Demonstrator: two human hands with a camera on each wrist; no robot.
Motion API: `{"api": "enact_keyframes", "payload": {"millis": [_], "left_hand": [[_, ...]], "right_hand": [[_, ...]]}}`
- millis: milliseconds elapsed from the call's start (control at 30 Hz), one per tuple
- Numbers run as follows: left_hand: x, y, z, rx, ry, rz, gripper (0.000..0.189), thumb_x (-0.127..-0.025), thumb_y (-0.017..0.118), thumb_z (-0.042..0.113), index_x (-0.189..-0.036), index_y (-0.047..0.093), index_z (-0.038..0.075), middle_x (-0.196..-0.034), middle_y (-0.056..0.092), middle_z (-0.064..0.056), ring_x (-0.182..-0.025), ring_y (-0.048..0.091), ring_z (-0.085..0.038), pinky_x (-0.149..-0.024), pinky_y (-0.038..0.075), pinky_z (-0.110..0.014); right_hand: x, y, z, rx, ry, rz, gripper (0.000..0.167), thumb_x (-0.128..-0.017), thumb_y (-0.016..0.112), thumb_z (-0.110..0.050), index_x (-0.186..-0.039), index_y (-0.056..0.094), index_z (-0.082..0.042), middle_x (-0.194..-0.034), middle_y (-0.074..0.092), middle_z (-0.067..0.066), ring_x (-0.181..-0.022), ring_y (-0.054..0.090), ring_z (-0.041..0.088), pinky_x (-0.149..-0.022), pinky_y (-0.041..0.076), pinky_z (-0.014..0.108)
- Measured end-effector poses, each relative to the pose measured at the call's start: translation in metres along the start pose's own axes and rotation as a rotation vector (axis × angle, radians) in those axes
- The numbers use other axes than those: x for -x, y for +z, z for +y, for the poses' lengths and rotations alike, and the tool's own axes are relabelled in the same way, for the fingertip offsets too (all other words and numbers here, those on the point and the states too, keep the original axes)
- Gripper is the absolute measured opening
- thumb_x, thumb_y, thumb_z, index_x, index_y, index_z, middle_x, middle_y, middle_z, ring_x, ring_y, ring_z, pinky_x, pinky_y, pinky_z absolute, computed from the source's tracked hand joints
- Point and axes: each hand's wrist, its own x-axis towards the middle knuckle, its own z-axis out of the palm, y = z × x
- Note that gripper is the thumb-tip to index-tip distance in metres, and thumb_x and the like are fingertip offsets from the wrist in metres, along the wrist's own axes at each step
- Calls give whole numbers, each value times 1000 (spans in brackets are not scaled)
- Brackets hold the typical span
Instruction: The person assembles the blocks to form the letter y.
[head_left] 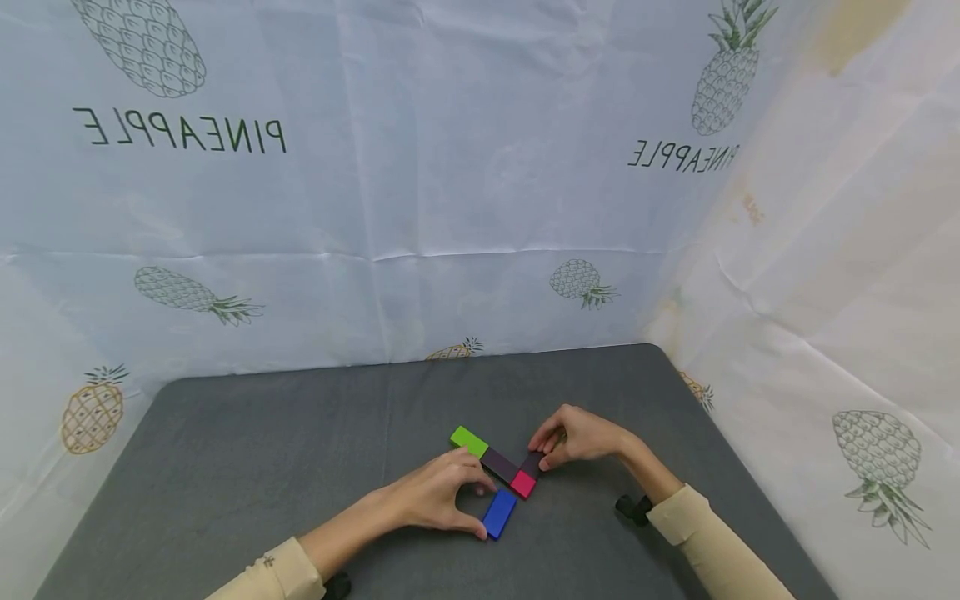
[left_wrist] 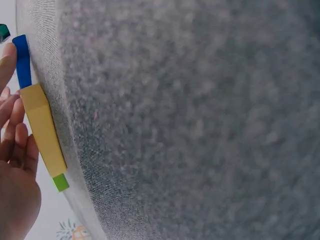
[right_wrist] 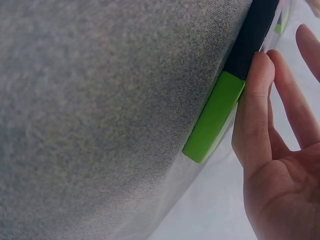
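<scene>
My left hand [head_left: 442, 490] holds a blue block [head_left: 500, 513], thumb at its near end and forefinger by its far end. Its other fingers are close to a row made of a lime green block [head_left: 468, 441], a dark block [head_left: 501, 466] and a red square face [head_left: 523, 483]. At the row's near right end, my right hand [head_left: 585, 435] pinches a second dark block [head_left: 532, 463] that angles away from the red face. A yellow face [left_wrist: 44, 130] shows between blue and green in the left wrist view. Fingers cover part of the lime green block.
The blocks lie on a dark grey cloth-covered table [head_left: 285, 442]. A pale curtain [head_left: 480, 167] printed with pineapples hangs behind it and along the right side. Black straps [head_left: 633, 509] sit at the wrists below beige sleeves [head_left: 712, 542].
</scene>
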Motion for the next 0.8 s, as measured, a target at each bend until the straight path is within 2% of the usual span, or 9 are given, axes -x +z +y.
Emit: {"api": "enact_keyframes", "payload": {"millis": [267, 800], "left_hand": [[-1, 3, 3, -5, -49, -39, 48, -82, 94, 50, -115, 81, 18, -101, 74, 11, -96, 55, 1, -88, 48, -16], [-7, 6, 10, -19, -80, -54, 44, -83, 94, 45, -114, 82, 17, -97, 71, 11, -94, 53, 1, -86, 47, -14]], "right_hand": [[1, 1, -1, -5, 1, 6, 32, -92, 86, -14, -119, 80, 1, -113, 82, 16, -94, 73, 10, -81, 60, 20], [-1, 1, 2, -4, 2, 1, 32, -92, 86, -16, -119, 80, 1, -113, 82, 15, -92, 72, 7, -80, 60, 19]]}}
